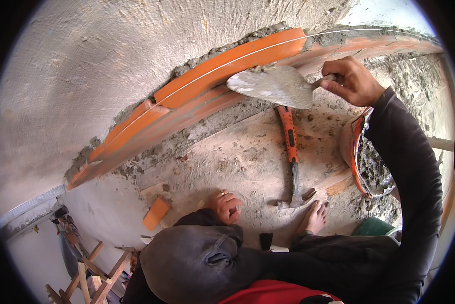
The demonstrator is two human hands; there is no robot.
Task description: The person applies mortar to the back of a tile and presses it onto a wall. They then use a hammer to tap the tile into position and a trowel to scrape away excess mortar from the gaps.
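My right hand [354, 81] is closed round the handle of a mortar-smeared trowel [275, 86]. The trowel blade lies against or just in front of the orange brick course [232, 58], with a little mortar along its far edge; whether it touches cannot be told. Taut along the course runs a white string line [187, 84]. Wet mortar [202, 61] fills the gap between the bricks and the wall. Low down, near my knee, my left hand [227, 206] is curled loosely, a ring on one finger and nothing visible in it.
A hammer [291, 147] with an orange-and-black handle lies on the dusty floor before my bare foot [313, 219]. Right of it stands an orange bucket [356, 152] of mortar, partly behind my arm. A brick piece [156, 213], wooden pieces [93, 268] and a green container [374, 227] are around.
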